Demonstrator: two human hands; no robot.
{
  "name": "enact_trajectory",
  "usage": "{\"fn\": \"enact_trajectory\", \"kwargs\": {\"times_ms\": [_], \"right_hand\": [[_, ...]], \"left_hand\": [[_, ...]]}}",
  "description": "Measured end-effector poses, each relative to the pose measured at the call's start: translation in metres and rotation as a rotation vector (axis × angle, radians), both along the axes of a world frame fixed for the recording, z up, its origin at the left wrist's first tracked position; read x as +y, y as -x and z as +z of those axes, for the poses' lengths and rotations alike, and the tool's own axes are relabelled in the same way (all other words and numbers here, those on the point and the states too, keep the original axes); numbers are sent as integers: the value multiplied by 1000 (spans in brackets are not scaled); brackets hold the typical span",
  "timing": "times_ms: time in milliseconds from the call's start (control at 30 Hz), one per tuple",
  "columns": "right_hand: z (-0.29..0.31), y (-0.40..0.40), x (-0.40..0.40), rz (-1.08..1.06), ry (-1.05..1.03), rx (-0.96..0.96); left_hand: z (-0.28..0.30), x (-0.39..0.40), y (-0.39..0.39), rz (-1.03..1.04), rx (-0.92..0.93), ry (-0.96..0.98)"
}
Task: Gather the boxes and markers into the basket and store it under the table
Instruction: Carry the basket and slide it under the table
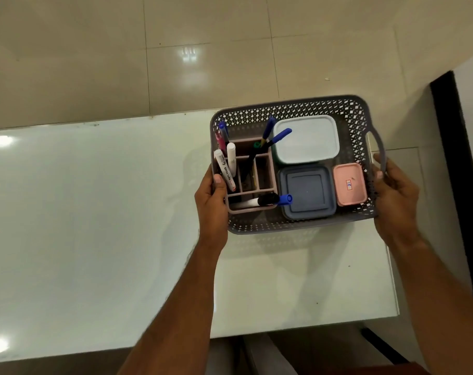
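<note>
Over table, basket between hands

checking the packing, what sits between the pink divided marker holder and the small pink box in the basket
In the head view, the square blue-grey lidded box lies between the pink divided marker holder and the small pink box.

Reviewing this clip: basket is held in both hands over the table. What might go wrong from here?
1. Markers lean loosely out of the pink organizer; tilting the basket may spill them.
2. The pink box sits loose and may slide.
3. The left hand grips only the rim, the right hand the handle, so the grip may slip.
</note>
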State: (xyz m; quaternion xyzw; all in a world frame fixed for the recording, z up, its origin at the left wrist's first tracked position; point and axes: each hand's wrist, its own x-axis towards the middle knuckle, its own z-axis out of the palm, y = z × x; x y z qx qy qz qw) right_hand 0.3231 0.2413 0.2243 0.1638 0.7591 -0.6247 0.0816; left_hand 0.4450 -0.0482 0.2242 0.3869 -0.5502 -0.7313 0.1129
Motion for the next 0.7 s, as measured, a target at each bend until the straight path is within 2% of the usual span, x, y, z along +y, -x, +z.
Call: {"fn": "enact_trajectory", "kwargs": {"times_ms": [200,700], "right_hand": [[28,-22,-11,-8,14,6],[168,-69,-34,-39,49,39]], "left_hand": [[28,-11,-18,-13,21,1],[163,-42,-48,-72,31,48]]}}
